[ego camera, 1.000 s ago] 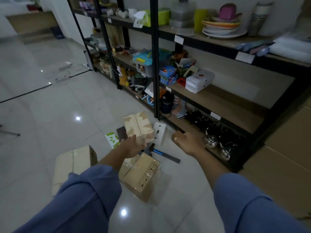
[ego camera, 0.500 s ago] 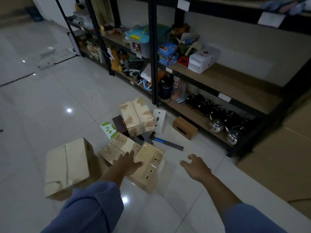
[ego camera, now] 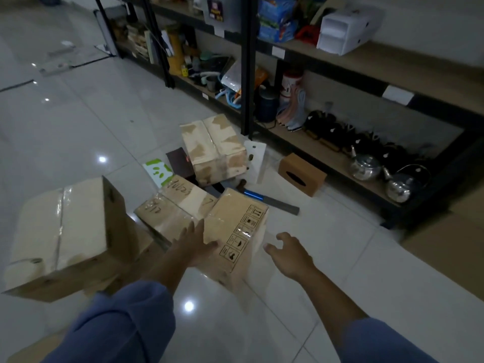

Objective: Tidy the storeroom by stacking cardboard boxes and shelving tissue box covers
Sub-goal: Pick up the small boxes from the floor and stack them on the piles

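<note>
Several cardboard boxes lie on the white tiled floor. My left hand (ego camera: 195, 244) rests with straight fingers on the top of a small box printed with handling symbols (ego camera: 235, 229). My right hand (ego camera: 288, 254) hovers just right of that box, fingers loosely spread, holding nothing. A box with handwriting (ego camera: 172, 205) lies behind the left hand. A large taped box (ego camera: 65, 231) stands at the left. Another worn box (ego camera: 214, 148) sits farther back. A brown tissue box cover (ego camera: 301, 174) stands on the floor near the bottom shelf.
Black metal shelving (ego camera: 247, 74) with wooden boards runs along the right, holding kettles (ego camera: 365, 166), bottles and a white case (ego camera: 345, 30). A blue-handled tool (ego camera: 264, 199), a white panel (ego camera: 255, 158), a dark cover and a green-white cover (ego camera: 158, 172) lie among the boxes. Flat cardboard (ego camera: 450, 244) lies far right.
The view has dropped and moved closer to the floor. Both hands have lowered from near the far box; the left now rests on the symbol-printed box, the right has come beside it.
</note>
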